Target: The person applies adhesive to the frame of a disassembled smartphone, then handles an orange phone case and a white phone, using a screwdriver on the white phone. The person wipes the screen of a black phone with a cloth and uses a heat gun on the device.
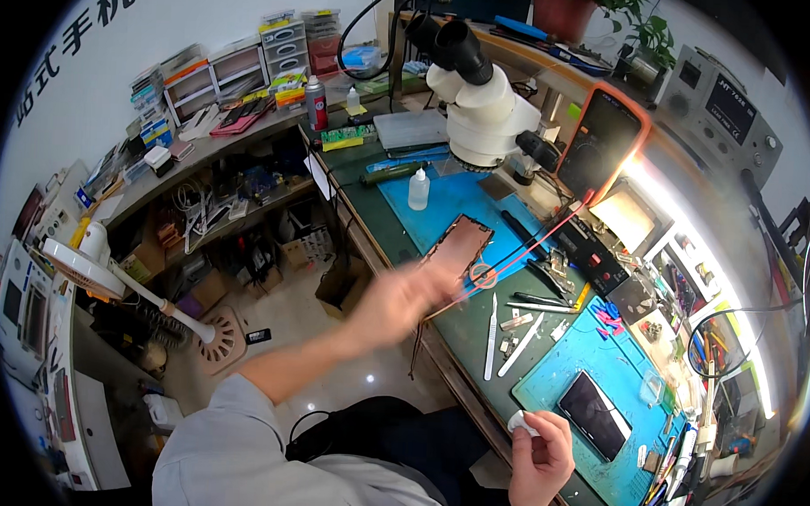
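Note:
My left hand (402, 299) is smeared by motion over the bench's front edge. Its fingers overlap the lower end of a brownish, dark-edged phone-shaped panel (462, 241); whether they touch it or hold anything, I cannot tell. At the lower right, my right hand (543, 452) pinches a small white wad (522, 423), perhaps tissue or cotton, between thumb and fingers. Just right of that hand, a dark-screened smartphone (594, 415) lies on a blue work mat (544, 372). A white dropper bottle (419, 190) stands upright beyond the panel.
A stereo microscope (486, 113) rises over the bench's far part. An orange-cased multimeter (602, 139) stands beside it, with a red lead trailing toward my left hand. A scalpel-like tool (491, 338) and tweezers (546, 307) lie mid-bench. A white fan (92, 264) stands at left.

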A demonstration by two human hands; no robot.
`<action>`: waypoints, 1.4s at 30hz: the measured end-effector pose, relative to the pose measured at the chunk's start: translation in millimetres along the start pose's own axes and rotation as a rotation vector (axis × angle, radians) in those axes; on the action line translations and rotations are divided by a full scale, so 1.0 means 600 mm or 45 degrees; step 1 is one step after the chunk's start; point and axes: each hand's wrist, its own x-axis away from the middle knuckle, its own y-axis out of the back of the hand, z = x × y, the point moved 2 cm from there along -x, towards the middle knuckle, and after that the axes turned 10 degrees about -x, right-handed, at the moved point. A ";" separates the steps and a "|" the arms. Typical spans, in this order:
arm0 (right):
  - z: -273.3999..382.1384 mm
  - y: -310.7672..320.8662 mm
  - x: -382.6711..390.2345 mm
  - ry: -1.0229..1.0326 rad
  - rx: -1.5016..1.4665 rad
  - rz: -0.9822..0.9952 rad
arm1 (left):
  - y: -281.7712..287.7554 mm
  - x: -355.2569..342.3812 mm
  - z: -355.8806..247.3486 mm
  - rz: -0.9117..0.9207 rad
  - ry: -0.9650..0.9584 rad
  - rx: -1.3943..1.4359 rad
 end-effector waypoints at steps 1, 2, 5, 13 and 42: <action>-0.010 0.006 0.003 0.045 -0.003 -0.002 | 0.036 -0.035 0.055 -0.227 0.009 -0.223; -0.009 0.004 0.006 0.012 -0.065 -0.019 | 0.072 -0.075 0.100 -0.433 -0.042 -0.267; 0.003 -0.008 0.004 -0.086 -0.212 -0.064 | 0.150 -0.156 0.174 -0.597 -0.120 -0.919; -0.016 -0.039 0.026 -0.458 -0.558 0.017 | 0.142 -0.200 0.195 -0.326 -0.052 -0.605; -0.131 -0.131 0.052 -0.834 -0.621 0.030 | 0.015 0.082 -0.047 0.491 -1.311 -1.220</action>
